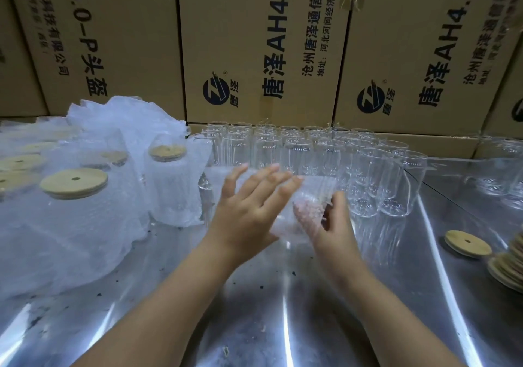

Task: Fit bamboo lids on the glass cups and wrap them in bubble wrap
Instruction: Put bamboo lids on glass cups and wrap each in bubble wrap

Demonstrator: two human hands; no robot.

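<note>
On the steel worktop (254,324), just in front of the block of bare glass cups (297,151), two hands worked one bubble wrap sheet (308,185). The left hand (246,211) lay flat on it with fingers straight and spread, and the right hand (336,231) pinched it, fingers showing through the bubbles. Right of the block lay one loose bamboo lid (467,243) and one stack of lids (509,267), left of it stood at least four wrapped cups (172,191) with lids on, and behind the block, too overlapped to count, stood three cartons (254,41) printed "唐泽AH4.0".
</note>
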